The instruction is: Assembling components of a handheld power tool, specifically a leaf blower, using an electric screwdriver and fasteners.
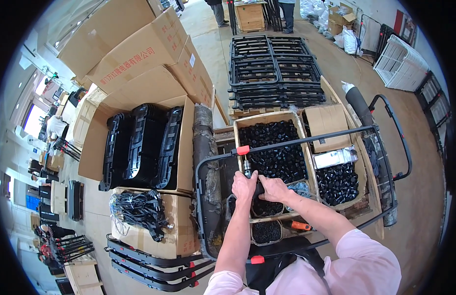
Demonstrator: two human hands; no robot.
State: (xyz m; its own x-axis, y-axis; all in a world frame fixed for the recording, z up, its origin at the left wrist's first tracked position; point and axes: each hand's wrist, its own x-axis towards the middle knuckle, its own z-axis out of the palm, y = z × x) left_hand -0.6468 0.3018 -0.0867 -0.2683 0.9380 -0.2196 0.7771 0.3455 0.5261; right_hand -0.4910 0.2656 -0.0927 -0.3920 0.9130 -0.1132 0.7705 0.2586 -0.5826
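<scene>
A black rounded metal frame (pixel 306 141) lies across the workbench in front of me, over the parts bins. Red plastic pieces sit on its bars: one red piece (pixel 243 150) on the far bar and another red piece (pixel 257 259) on the near bar. My left hand (pixel 244 187) is closed around the front of a power screwdriver (pixel 247 168), whose tip points at the far red piece. My right hand (pixel 274 190) wraps the dark rear body of the same tool. Its grip is mostly hidden by my fingers. Whether the tip touches the red piece, I cannot tell.
Wooden bins hold black caps (pixel 274 140), more black caps (pixel 337 183) and small screws (pixel 267 232). An orange-handled tool (pixel 300 225) lies near me. Left stand a carton of black plastic trays (pixel 144 142) and a cable bundle (pixel 139 209). Stacked black frames (pixel 274 69) stand beyond.
</scene>
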